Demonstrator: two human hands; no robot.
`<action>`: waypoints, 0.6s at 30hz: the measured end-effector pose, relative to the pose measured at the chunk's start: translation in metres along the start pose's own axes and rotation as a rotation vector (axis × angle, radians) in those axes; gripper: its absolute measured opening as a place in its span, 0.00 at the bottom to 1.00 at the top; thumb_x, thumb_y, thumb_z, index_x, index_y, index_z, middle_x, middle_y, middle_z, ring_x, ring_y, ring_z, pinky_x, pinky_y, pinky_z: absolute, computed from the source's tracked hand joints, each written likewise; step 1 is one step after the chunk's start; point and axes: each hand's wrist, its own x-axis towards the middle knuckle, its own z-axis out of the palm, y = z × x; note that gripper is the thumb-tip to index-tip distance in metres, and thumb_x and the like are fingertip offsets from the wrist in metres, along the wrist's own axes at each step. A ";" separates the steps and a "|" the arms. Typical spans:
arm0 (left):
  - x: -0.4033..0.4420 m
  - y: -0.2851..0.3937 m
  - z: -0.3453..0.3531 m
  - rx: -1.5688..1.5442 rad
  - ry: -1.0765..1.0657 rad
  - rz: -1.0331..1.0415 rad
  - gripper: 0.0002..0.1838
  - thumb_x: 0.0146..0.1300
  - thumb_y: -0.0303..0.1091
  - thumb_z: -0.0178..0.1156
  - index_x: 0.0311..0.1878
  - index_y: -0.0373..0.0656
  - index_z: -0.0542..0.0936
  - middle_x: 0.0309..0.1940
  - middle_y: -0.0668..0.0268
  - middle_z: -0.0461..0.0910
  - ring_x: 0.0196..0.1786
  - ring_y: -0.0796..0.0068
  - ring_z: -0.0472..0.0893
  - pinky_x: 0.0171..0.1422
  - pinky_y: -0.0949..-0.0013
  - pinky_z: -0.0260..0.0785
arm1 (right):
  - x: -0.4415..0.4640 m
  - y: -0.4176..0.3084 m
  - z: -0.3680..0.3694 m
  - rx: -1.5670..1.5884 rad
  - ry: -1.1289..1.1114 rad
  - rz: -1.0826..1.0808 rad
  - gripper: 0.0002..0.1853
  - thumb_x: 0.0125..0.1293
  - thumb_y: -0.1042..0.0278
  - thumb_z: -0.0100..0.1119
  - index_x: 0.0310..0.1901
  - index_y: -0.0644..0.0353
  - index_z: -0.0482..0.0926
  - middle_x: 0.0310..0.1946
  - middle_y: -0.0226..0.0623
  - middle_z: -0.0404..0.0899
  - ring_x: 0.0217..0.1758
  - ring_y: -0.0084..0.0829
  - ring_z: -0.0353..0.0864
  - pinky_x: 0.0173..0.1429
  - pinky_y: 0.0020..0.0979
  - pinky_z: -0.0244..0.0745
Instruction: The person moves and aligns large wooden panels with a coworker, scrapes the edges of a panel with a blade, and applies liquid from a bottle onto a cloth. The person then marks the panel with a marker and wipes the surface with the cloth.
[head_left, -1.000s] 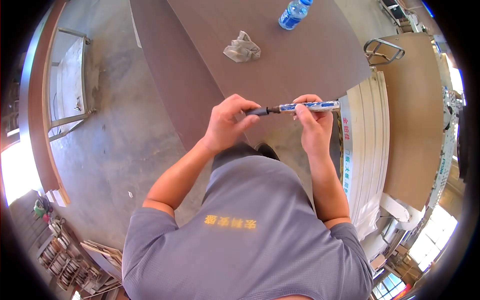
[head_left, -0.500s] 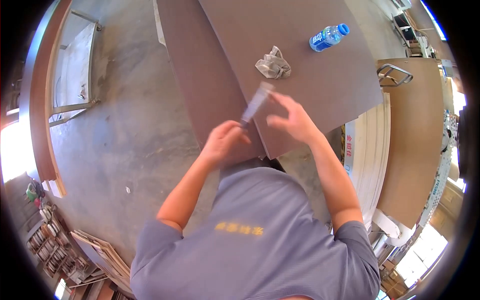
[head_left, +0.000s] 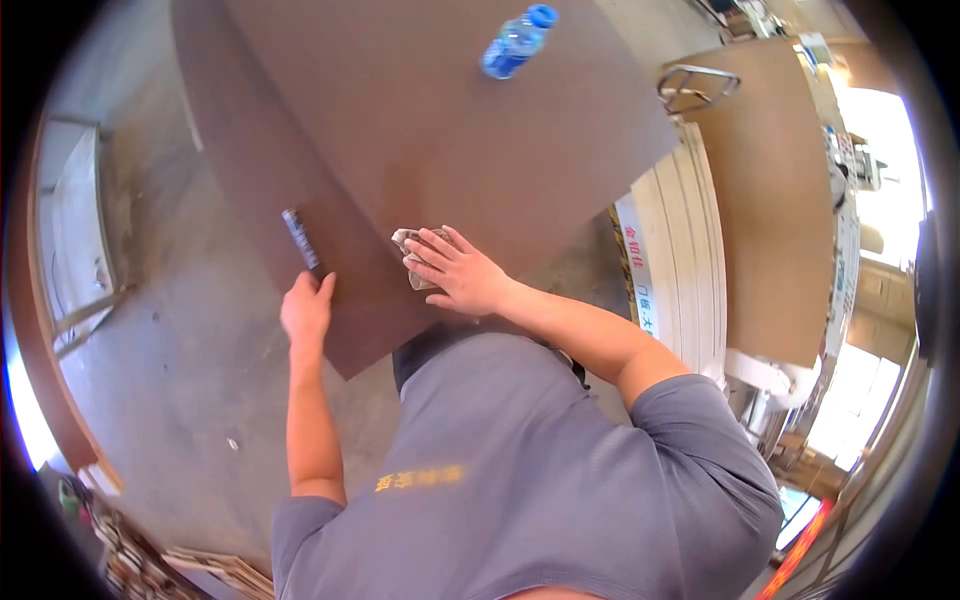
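Observation:
In my left hand point(head_left: 306, 308), thumb and fingers close round the lower end of a dark stick-shaped tool with pale lettering point(head_left: 299, 240). Its exact kind is unclear. The tool points away from me above the left part of the brown boards. My right hand point(head_left: 462, 274) presses a crumpled, pale grey rag point(head_left: 408, 240) against the brown board point(head_left: 430, 140). Its fingers are stretched over the rag and cover most of it. Beside the rag, the step between the upper board and the lower board point(head_left: 335, 300) runs away from me.
Farther back on the upper board stands or lies a plastic bottle with a blue cap point(head_left: 518, 42). To the right are stacked pale panels point(head_left: 680, 240), a metal handle point(head_left: 697, 88) and a large tan board point(head_left: 765, 200). A metal frame point(head_left: 85, 240) is at the left.
My right hand has come down on the rag, which now lies closer to me by the board's step. My left hand has moved left with the dark tool. The camera view has shifted.

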 end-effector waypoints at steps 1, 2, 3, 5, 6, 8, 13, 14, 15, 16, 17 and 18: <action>-0.007 0.004 -0.006 0.004 0.008 -0.022 0.27 0.68 0.62 0.66 0.36 0.43 0.81 0.34 0.51 0.87 0.42 0.42 0.86 0.47 0.44 0.76 | -0.014 0.010 -0.001 -0.008 0.008 0.018 0.39 0.77 0.40 0.55 0.83 0.47 0.62 0.87 0.37 0.50 0.91 0.41 0.41 0.91 0.53 0.37; -0.008 0.001 0.000 -0.039 0.086 -0.016 0.28 0.70 0.64 0.64 0.38 0.43 0.82 0.34 0.52 0.87 0.42 0.42 0.86 0.47 0.44 0.75 | -0.024 0.026 -0.003 -0.005 0.018 0.035 0.39 0.77 0.40 0.55 0.83 0.47 0.62 0.87 0.37 0.50 0.91 0.41 0.41 0.91 0.53 0.37; -0.015 0.009 -0.003 -0.073 0.195 0.006 0.25 0.74 0.59 0.62 0.39 0.42 0.81 0.31 0.54 0.86 0.39 0.46 0.85 0.46 0.48 0.75 | -0.032 0.049 -0.005 -0.010 0.074 0.109 0.39 0.76 0.41 0.56 0.83 0.48 0.62 0.87 0.38 0.50 0.91 0.42 0.41 0.91 0.53 0.38; -0.028 0.031 -0.007 -0.259 0.305 0.048 0.20 0.78 0.50 0.62 0.40 0.41 0.79 0.27 0.57 0.84 0.35 0.55 0.85 0.43 0.56 0.75 | -0.050 0.099 -0.010 -0.034 0.160 0.234 0.39 0.76 0.42 0.56 0.83 0.50 0.61 0.87 0.39 0.50 0.91 0.42 0.41 0.91 0.53 0.38; -0.033 0.041 -0.007 -0.293 0.304 0.041 0.13 0.79 0.41 0.62 0.43 0.39 0.80 0.30 0.61 0.84 0.36 0.64 0.84 0.45 0.62 0.76 | -0.060 0.129 -0.012 -0.060 0.158 0.287 0.40 0.77 0.42 0.55 0.83 0.51 0.60 0.88 0.40 0.49 0.91 0.44 0.41 0.91 0.53 0.38; -0.048 0.073 0.005 -0.341 0.400 0.129 0.11 0.79 0.39 0.62 0.46 0.39 0.80 0.34 0.61 0.84 0.38 0.66 0.84 0.47 0.63 0.77 | -0.095 0.198 -0.021 -0.179 0.143 0.395 0.42 0.75 0.42 0.57 0.83 0.54 0.57 0.87 0.44 0.48 0.91 0.48 0.41 0.91 0.54 0.38; -0.100 0.177 0.072 -0.195 0.576 0.366 0.21 0.79 0.34 0.59 0.70 0.35 0.75 0.67 0.52 0.78 0.71 0.55 0.77 0.78 0.55 0.67 | -0.183 0.430 0.003 -0.391 0.697 0.670 0.32 0.71 0.49 0.61 0.70 0.61 0.72 0.77 0.49 0.67 0.80 0.56 0.63 0.82 0.61 0.58; -0.103 0.198 0.094 -0.165 0.578 0.345 0.25 0.79 0.35 0.58 0.74 0.35 0.71 0.73 0.51 0.72 0.77 0.52 0.69 0.82 0.52 0.60 | -0.177 0.394 -0.003 -0.251 0.573 0.658 0.35 0.70 0.47 0.62 0.71 0.61 0.72 0.78 0.49 0.66 0.81 0.55 0.62 0.83 0.61 0.55; -0.099 0.214 0.115 -0.141 0.583 0.326 0.29 0.79 0.35 0.57 0.78 0.35 0.67 0.79 0.49 0.66 0.83 0.49 0.62 0.86 0.49 0.53 | -0.164 0.324 -0.032 -0.122 0.449 0.638 0.37 0.70 0.45 0.63 0.73 0.61 0.71 0.79 0.48 0.64 0.82 0.54 0.61 0.84 0.62 0.53; -0.089 0.222 0.137 -0.127 0.601 0.262 0.30 0.80 0.39 0.56 0.79 0.36 0.64 0.81 0.49 0.62 0.84 0.48 0.58 0.87 0.47 0.50 | -0.155 0.268 -0.047 0.035 0.145 0.387 0.45 0.66 0.39 0.66 0.77 0.59 0.68 0.83 0.46 0.59 0.86 0.53 0.54 0.87 0.60 0.47; -0.082 0.229 0.155 -0.111 0.612 0.197 0.32 0.81 0.42 0.54 0.81 0.37 0.62 0.83 0.48 0.58 0.86 0.47 0.54 0.88 0.45 0.47 | -0.157 0.217 -0.018 0.187 0.264 0.101 0.49 0.65 0.36 0.67 0.80 0.56 0.65 0.85 0.44 0.56 0.89 0.47 0.50 0.89 0.57 0.45; -0.082 0.240 0.163 -0.014 0.593 0.118 0.34 0.82 0.45 0.52 0.82 0.37 0.60 0.84 0.48 0.56 0.87 0.47 0.52 0.89 0.45 0.44 | -0.159 0.183 0.015 0.249 0.250 -0.130 0.47 0.65 0.38 0.67 0.80 0.55 0.65 0.85 0.43 0.57 0.89 0.45 0.49 0.89 0.55 0.44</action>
